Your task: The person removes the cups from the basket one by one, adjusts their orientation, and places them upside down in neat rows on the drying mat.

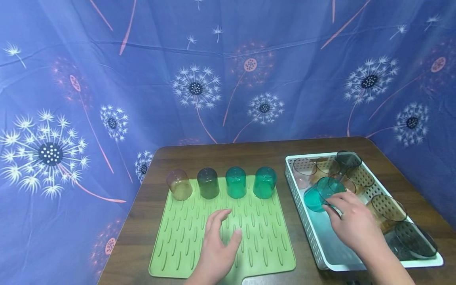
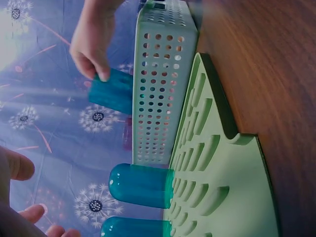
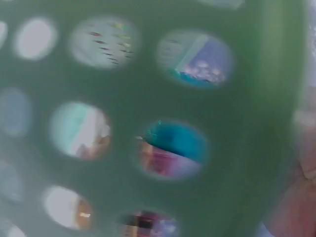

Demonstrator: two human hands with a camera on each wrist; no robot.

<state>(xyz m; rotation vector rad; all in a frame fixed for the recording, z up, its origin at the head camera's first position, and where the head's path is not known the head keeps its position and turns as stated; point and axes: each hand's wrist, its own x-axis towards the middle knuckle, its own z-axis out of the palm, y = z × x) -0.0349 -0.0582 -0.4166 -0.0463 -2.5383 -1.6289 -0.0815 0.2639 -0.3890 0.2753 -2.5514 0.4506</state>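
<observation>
My right hand (image 1: 354,221) pinches a teal glass (image 1: 315,198) by its rim at the left side of the white basket (image 1: 315,247). In the left wrist view that glass (image 2: 112,91) rises partly above the basket's wall. The right wrist view is mostly filled by the perforated wall (image 3: 123,98), and teal shows through one hole. Over the green drying mat (image 1: 263,253) my left hand (image 1: 219,245) hovers with thumb and fingers apart, holding nothing. Upside down along the mat's far edge stand a pinkish-amber glass (image 1: 179,186), a dark grey glass (image 1: 208,184) and two teal glasses (image 1: 236,184).
Several amber, pinkish and dark glasses stand or lean in the basket, among them an amber glass (image 1: 388,208) and a dark glass (image 1: 409,239) at its near right. A brown wooden table (image 1: 228,152) carries everything, with a blue dandelion-print cloth (image 1: 228,79) behind.
</observation>
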